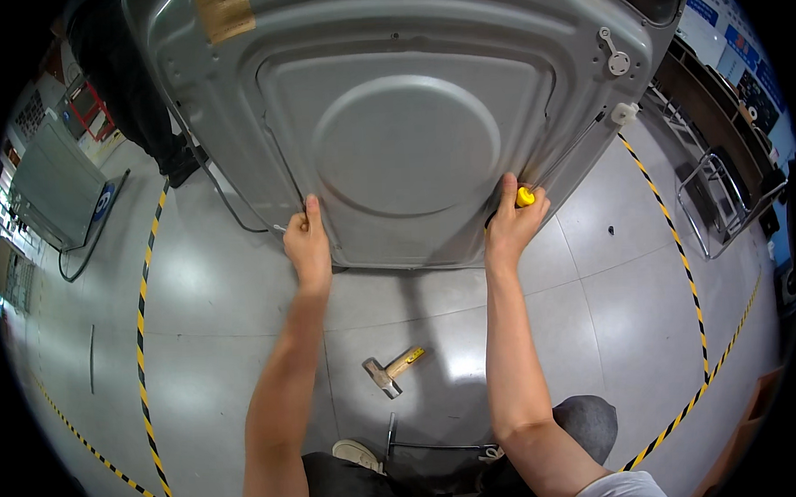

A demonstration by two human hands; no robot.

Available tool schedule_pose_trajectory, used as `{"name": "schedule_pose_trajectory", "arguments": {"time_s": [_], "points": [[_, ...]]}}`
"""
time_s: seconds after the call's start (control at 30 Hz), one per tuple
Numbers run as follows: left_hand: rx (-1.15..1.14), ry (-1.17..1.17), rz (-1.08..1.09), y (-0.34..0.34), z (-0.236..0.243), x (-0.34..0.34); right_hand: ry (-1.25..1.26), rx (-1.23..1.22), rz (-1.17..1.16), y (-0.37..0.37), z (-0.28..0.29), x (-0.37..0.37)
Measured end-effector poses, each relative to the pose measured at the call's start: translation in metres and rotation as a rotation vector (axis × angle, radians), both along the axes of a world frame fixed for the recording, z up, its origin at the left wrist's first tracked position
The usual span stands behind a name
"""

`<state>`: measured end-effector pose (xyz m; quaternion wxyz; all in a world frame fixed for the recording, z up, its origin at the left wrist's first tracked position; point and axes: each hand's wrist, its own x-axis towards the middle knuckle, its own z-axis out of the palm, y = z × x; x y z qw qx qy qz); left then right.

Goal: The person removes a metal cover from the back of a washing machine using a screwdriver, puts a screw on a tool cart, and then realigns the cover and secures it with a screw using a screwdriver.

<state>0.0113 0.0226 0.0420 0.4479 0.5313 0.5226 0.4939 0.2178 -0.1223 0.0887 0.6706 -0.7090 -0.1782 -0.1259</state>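
A large grey metal appliance, which looks like the back of a washing machine, stands in front of me with a raised-circle back panel [408, 147]. My left hand [308, 247] is closed at the panel's lower left edge, its thumb up against the metal and its fingers curled out of sight. At the lower right edge, my right hand [513, 227] is closed round a screwdriver with a yellow handle [525, 197]. Its thin shaft slants up and right across the panel's border. The right thumb also rests against the panel.
A wood-handled hammer [389, 371] lies on the tiled floor between my arms. Near my shoe is a T-shaped metal tool [440, 445]. Yellow-black tape [142, 319] marks the floor. A person in dark trousers [134, 91] stands behind at left; a metal-framed chair [716, 198] stands right.
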Motion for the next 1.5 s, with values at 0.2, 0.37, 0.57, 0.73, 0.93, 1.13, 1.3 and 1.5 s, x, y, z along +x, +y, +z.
{"name": "schedule_pose_trajectory", "arguments": {"time_s": [0.2,0.37,0.57,0.73,0.93,1.13,1.3,1.5], "points": [[0.08,0.107,0.02,0.003,0.0,-0.003,-0.046,-0.007,-0.057,0.003,-0.002,-0.001],[0.144,0.162,0.035,0.001,0.004,-0.004,-0.041,-0.02,-0.063,0.003,-0.003,-0.001],[0.127,0.15,0.002,0.002,0.003,-0.005,-0.073,-0.015,-0.07,0.004,-0.008,0.003],[0.096,0.113,-0.013,0.003,0.0,-0.005,-0.062,-0.023,-0.06,0.002,-0.006,0.003],[0.09,0.152,0.002,0.0,-0.007,-0.005,-0.052,-0.023,-0.031,-0.001,-0.008,0.005],[0.114,0.145,-0.009,0.0,-0.009,-0.005,-0.041,-0.004,-0.018,-0.001,-0.009,0.004],[0.071,0.147,0.013,-0.007,0.0,-0.002,-0.034,0.009,-0.013,-0.001,-0.011,0.005],[0.108,0.125,0.034,-0.006,-0.004,-0.001,-0.049,0.0,-0.032,0.0,-0.01,0.004]]}}
